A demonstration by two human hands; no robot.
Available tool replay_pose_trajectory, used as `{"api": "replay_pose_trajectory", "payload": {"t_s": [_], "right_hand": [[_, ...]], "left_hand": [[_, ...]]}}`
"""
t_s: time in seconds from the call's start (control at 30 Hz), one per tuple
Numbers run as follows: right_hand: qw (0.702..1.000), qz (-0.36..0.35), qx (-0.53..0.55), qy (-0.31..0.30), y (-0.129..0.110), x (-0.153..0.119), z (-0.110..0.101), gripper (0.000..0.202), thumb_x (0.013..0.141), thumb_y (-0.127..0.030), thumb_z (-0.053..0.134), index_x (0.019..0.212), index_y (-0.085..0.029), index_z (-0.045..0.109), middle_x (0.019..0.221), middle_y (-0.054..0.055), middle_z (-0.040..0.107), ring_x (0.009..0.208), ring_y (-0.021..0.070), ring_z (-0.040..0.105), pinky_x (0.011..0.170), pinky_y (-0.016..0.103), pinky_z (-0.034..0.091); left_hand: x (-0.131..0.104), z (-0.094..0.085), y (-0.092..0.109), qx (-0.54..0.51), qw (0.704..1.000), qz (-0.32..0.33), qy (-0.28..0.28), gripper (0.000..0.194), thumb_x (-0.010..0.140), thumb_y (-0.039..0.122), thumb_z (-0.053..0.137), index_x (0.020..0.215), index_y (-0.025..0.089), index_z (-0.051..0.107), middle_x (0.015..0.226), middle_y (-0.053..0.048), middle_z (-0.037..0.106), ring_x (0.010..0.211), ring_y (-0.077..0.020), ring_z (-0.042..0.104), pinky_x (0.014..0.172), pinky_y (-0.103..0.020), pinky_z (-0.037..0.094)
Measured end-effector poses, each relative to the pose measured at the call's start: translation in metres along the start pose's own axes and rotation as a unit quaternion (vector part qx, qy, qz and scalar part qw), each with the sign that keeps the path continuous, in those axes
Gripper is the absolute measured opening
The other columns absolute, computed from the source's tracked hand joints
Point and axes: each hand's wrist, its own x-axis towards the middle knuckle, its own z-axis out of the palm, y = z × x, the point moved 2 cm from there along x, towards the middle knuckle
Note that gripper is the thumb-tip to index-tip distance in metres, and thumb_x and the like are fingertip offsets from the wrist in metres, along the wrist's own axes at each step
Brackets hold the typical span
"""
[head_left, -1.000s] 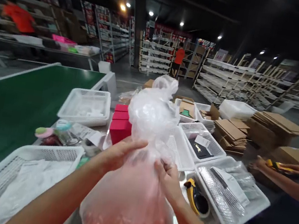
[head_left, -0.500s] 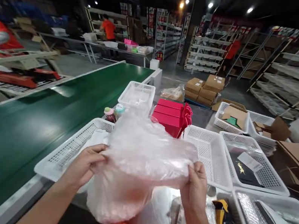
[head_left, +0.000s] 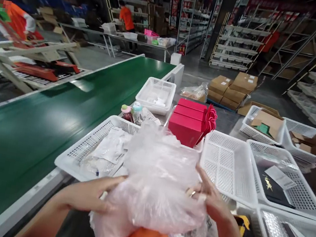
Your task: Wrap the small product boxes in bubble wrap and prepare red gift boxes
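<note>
A crumpled, translucent pinkish-white plastic bag [head_left: 160, 175] is held up in front of my body, and its lower part bulges. My left hand [head_left: 93, 193] grips its left side, the fingertips sunk in the film. On the other side my right hand [head_left: 209, 193], with a ring on one finger, has its fingers curled into the plastic. What the bag contains, if anything, is hidden. Behind it stand red paper bags [head_left: 187, 121] with rope handles. Left of it, a white basket [head_left: 74, 157] holds clear packets with paper labels.
A green conveyor belt [head_left: 63, 123] runs along the left. At right are a white basket [head_left: 228, 168], another basket with a black pouch [head_left: 276, 191], and a yellow-and-black tape dispenser [head_left: 243, 226]. Small bottles [head_left: 131, 112] stand near the belt. People in orange are farther off.
Both hands have moved from pinching the bag's stretched upper edge to gripping its sides lower down. The plastic is now bunched together, and the view has shifted somewhat left and down.
</note>
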Motion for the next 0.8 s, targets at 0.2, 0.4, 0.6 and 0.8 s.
{"api": "replay_pose_trajectory", "payload": {"t_s": [0.2,0.4,0.6,0.8], "right_hand": [[0.947,-0.005,-0.251,-0.199,-0.043,-0.004,0.000,0.092,0.037,-0.019,0.097,0.126,-0.021,0.072,0.114,0.008,0.075,0.099,0.0245,0.071,0.081,0.032,0.059],[0.907,-0.143,-0.385,0.092,-0.037,0.019,0.030,0.096,0.046,-0.042,0.098,0.134,-0.024,0.066,0.112,0.010,0.069,0.096,0.0281,0.066,0.087,0.041,0.056],[0.935,-0.116,-0.282,0.182,-0.061,0.047,-0.018,0.031,0.066,-0.041,0.082,0.068,-0.020,0.059,0.059,-0.003,0.055,0.056,0.0128,0.050,0.052,0.025,0.039],[0.917,-0.222,-0.034,0.329,-0.079,0.026,-0.074,0.066,0.064,-0.046,0.085,0.116,-0.031,0.047,0.085,-0.003,0.067,0.067,0.0135,0.064,0.059,0.024,0.049]], "left_hand": [[0.023,0.070,0.001,0.021,0.985,0.057,-0.164,0.089,0.060,0.043,0.091,0.143,0.030,0.061,0.153,-0.008,0.056,0.141,-0.0358,0.051,0.118,-0.048,0.038],[0.034,0.140,-0.001,0.024,0.973,0.167,-0.158,0.012,0.074,0.020,0.065,0.064,0.023,0.070,0.076,-0.004,0.073,0.088,-0.0236,0.069,0.110,-0.047,0.043],[0.013,0.119,0.014,-0.045,0.957,0.271,-0.090,0.026,0.071,0.010,0.057,0.048,0.023,0.055,0.055,0.001,0.059,0.075,-0.0198,0.067,0.107,-0.047,0.046],[0.001,0.059,0.000,-0.367,0.912,0.132,0.125,0.028,0.052,0.003,0.073,0.049,0.020,0.050,0.053,0.005,0.060,0.051,-0.0104,0.057,0.059,-0.022,0.053]]}}
